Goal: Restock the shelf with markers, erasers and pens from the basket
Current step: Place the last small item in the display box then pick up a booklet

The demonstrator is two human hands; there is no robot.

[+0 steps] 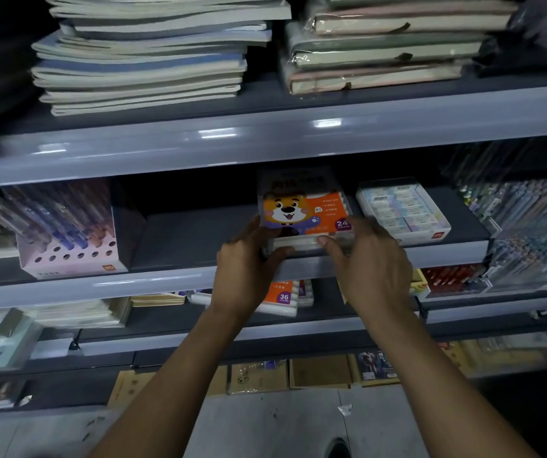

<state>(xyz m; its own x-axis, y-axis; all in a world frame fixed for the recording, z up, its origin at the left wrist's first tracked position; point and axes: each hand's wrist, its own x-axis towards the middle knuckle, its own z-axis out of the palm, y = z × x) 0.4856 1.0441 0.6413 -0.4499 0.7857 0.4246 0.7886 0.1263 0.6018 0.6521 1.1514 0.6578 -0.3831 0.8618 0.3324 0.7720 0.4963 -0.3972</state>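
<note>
Two bare forearms reach up from below. Left hand (249,259) & right hand (369,259) grip the near corners of a marker box (303,209), clamped btwn them at the middle shelf (179,285) front edge. Box: flat clear plastic, glossy orange label w/ cartoon dog, "24". Just right, apart: eraser tray (402,209), pastel blocks. Far left: pen display (67,226), upright.

Bare shelf (199,233) lies open between pen display (70,233) and marker box (301,209).
</note>
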